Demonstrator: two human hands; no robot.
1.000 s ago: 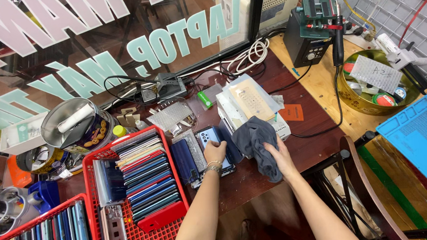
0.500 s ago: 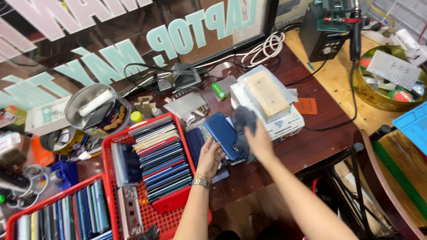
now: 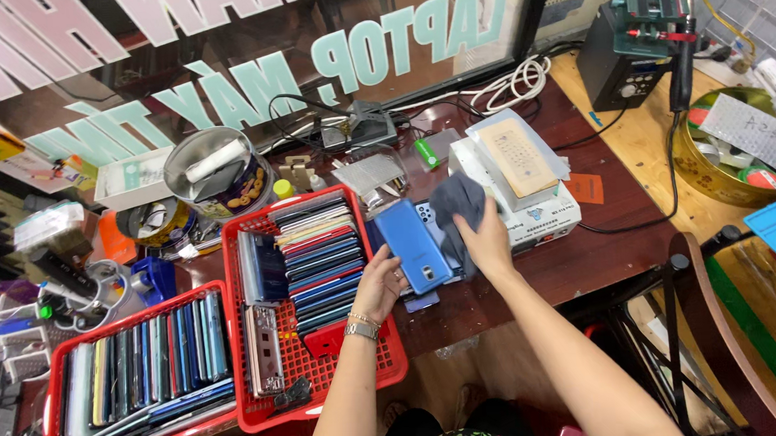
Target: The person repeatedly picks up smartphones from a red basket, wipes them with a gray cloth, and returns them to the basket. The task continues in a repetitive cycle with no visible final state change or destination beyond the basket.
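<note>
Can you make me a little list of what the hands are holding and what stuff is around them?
left hand: holds a blue phone back cover, tilted up
right hand: presses a grey cloth against the cover
just left: red basket filled with covers standing on edge
far left: second red basket, also full
behind: round tin, white box with flat packets on top
surface: dark wooden table
</note>
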